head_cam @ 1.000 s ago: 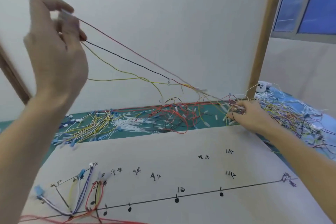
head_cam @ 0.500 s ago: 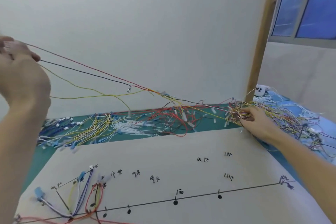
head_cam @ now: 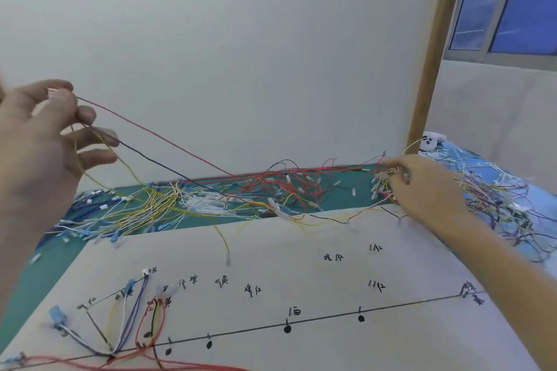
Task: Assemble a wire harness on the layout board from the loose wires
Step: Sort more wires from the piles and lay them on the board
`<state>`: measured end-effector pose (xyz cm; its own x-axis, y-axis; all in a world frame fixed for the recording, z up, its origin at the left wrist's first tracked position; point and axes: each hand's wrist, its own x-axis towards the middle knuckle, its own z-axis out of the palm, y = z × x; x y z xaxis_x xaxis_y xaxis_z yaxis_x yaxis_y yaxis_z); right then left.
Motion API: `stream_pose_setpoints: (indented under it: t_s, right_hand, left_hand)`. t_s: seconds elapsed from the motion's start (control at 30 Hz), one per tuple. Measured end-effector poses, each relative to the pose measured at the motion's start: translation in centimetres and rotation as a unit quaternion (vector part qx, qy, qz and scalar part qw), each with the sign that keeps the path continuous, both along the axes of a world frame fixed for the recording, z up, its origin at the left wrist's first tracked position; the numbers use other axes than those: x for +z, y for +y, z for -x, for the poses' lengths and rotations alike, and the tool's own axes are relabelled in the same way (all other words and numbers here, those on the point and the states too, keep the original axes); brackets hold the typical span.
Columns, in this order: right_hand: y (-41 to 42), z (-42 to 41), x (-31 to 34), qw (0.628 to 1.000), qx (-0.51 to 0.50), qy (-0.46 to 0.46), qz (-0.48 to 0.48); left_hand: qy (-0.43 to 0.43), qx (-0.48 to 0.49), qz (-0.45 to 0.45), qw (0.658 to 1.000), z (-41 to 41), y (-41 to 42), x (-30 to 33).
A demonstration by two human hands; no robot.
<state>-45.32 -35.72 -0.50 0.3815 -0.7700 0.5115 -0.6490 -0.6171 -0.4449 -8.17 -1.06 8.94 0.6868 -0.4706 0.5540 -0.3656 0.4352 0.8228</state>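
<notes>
My left hand (head_cam: 39,144) is raised at the left and pinches a small white connector with a red wire (head_cam: 156,135), a dark wire (head_cam: 168,172) and yellow wires trailing down to the right. These wires slope into the loose wire heap (head_cam: 271,190) on the green mat. My right hand (head_cam: 422,187) reaches into a tangle of mixed wires (head_cam: 388,178) at the mat's right end, fingers curled among them. The white layout board (head_cam: 301,265) lies in front, with a black drawn line, dots and labels. Routed blue, white, yellow and red wires (head_cam: 132,316) sit at its lower left.
A green mat (head_cam: 27,280) lies under the board. Blue and yellow wire bundles (head_cam: 120,211) cover its left part. Another wire tangle (head_cam: 497,199) spreads on blue cloth at the right. A wooden post (head_cam: 434,54) and a white wall stand behind.
My left hand has come back right and lower, and the pulled wires now slope more steeply. Their far ends have slid out onto the board. My right hand stays in the right tangle.
</notes>
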Motion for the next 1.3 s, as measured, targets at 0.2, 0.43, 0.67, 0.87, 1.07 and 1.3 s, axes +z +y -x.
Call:
stream_pose_setpoints:
  t_s: [0.2,0.43,0.67,0.87,1.07,1.3]
  right_hand:
    - [9.4,-6.1,1.7,0.946,0.298,-0.015,-0.122]
    - [11.1,-10.3,-0.6,0.905,0.367,-0.035,-0.212]
    - [7.8,-9.9,1.3,0.881,0.308,-0.174,-0.316]
    - [5.1,-11.3,5.0,0.942,0.224,-0.187,-0.166]
    - [4.8,-12.0,4.5,0.839,0.299,-0.228,-0.394]
    - [4.8,-11.9,3.2,0.819,0.348,-0.162,-0.426]
  left_hand:
    - [0.008,0.087,0.012,0.996,5.1,-2.5,0.6]
    - [0.028,0.1,-0.017,0.994,4.7,-2.2,-0.8]
    - [-0.129,0.26,-0.287,0.913,1.9,-2.9,-5.5]
    - [-0.231,0.272,-0.437,0.826,2.0,-4.7,-5.3]
    - [-0.232,0.269,-0.434,0.828,2.6,-6.2,-5.7]
    - [-0.353,0.256,-0.222,0.872,10.5,-10.7,-5.8]
